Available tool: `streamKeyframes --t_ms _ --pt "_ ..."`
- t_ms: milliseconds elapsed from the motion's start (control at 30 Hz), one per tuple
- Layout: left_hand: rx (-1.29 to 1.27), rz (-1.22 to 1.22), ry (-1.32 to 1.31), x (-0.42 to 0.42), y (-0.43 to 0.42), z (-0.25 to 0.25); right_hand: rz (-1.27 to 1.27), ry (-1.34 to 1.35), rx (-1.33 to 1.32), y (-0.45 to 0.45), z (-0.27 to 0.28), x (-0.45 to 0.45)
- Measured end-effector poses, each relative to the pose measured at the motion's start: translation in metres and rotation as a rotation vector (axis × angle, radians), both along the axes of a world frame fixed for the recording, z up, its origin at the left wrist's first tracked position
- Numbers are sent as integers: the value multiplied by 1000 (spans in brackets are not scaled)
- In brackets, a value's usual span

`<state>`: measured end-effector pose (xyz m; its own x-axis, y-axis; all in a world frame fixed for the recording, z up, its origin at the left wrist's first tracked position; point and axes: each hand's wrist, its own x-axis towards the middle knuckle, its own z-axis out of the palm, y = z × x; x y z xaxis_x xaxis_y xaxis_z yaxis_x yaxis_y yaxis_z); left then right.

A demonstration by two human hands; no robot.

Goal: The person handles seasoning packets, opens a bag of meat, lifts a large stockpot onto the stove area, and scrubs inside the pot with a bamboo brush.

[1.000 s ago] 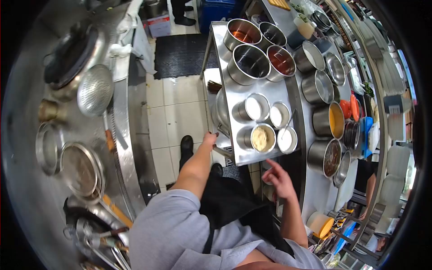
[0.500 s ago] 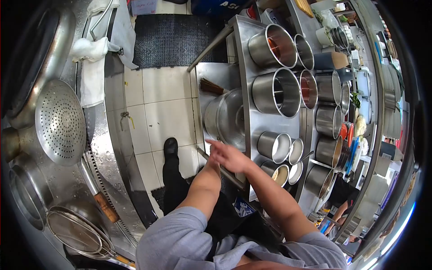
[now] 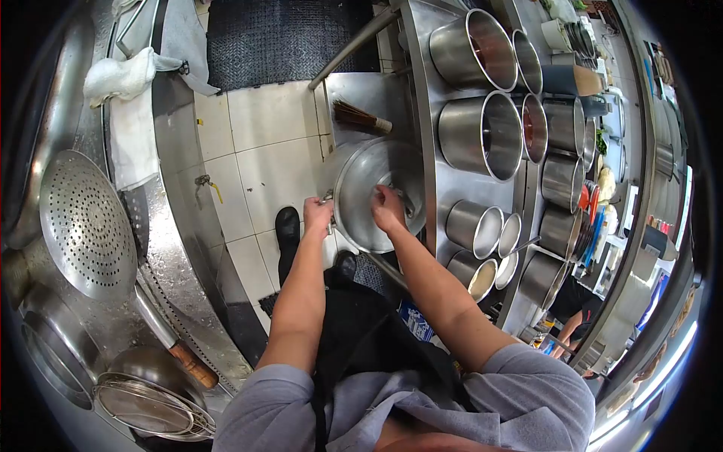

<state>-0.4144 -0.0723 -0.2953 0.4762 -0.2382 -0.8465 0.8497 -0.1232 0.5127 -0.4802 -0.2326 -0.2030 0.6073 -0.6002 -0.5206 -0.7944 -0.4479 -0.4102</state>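
A large metal stockpot (image 3: 338, 167) sits on the lower shelf (image 3: 363, 84) of a steel counter (image 3: 482, 191), directly ahead of a kitchen worker. Round, with no long axis in plan, it presents its side handle (image 3: 329, 197) to the left hand (image 3: 317, 216), the nearer of the two to that handle, whose fingers are curled closed around it. The right hand (image 3: 387, 209) reaches over the lid (image 3: 357, 220), fingers bent downward; whether they pinch its handle, one cannot tell. The lid hides the stockpot's contents.

Above and to the right of the stockpot, open steel containers line the counter. One large pot (image 3: 456, 54) shows something reddish inside; its large neighbor (image 3: 461, 134) keeps its contents out of view. Of the smaller ones, one pot (image 3: 461, 267) holds a pale yellowish food. Beyond the stockpot, a bristle brush (image 3: 360, 116) lies on the shelf.
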Motion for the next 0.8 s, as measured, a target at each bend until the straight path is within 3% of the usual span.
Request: streamKeyframes --t_ms 67,167,267,333,433,500,600,667,733,800 --pt "50 30 -52 -6 13 0 -44 51 -202 -4 -7 -2" --pt "249 21 -181 -29 32 -17 -61 98 -264 4 -4 11" --pt "264 133 -64 -65 55 -50 -44 82 -245 11 6 36" --pt "277 171 20 -70 64 -19 -13 60 -237 12 4 51" --pt "288 189 75 -96 80 -26 91 111 -281 12 -2 82" --pt "158 346 253 -111 84 -26 367 183 -399 5 -15 99" --pt "88 536 222 -129 75 -27 259 127 -547 -25 -35 135" --pt "98 556 209 -138 71 -30 113 293 -530 -48 -22 157" --pt "132 568 204 -138 72 -29 150 409 -206 -140 -142 141" --pt "157 568 214 -141 75 -35 -32 447 -367 -58 -12 165"
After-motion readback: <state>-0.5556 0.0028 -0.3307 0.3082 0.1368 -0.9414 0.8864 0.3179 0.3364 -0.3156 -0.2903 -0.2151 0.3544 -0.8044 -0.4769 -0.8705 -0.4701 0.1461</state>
